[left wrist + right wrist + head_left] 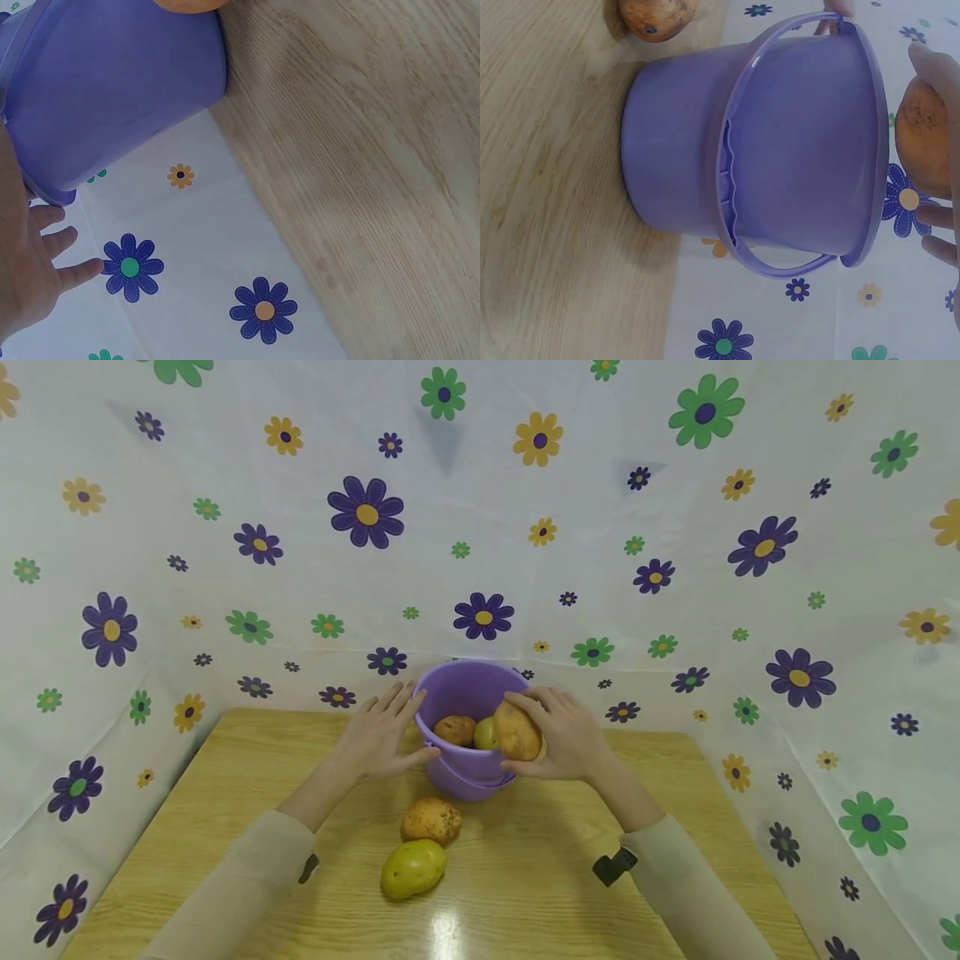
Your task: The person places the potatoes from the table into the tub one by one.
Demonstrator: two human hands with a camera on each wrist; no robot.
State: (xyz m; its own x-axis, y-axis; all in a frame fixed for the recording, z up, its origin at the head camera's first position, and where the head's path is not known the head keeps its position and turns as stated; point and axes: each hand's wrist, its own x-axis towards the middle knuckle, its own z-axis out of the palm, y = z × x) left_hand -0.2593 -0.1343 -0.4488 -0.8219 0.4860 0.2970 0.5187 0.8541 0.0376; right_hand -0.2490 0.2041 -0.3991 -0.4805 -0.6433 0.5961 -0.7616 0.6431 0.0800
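A purple bucket (pixel 468 768) stands upright at the back of the wooden table, its handle hanging down the near side. My right hand (pixel 562 735) grips a tan potato (pixel 517 732) above the bucket's right rim; the right wrist view shows this potato (pixel 924 139) just beyond the rim. My left hand (pixel 378 735) lies along the bucket's left side with fingers extended, fingertips right at the rim. Inside the bucket are a brown potato (pixel 454 730) and a smooth yellow-green, potato-shaped piece (pixel 485 734), partly hidden by the held potato.
On the table (pixel 247 777), in front of the bucket, lies a speckled brown potato (pixel 431 821). Close before it is a smooth yellow-green, potato-shaped piece (pixel 413 868). White flower-printed cloth (pixel 315 585) surrounds the table at the back and sides.
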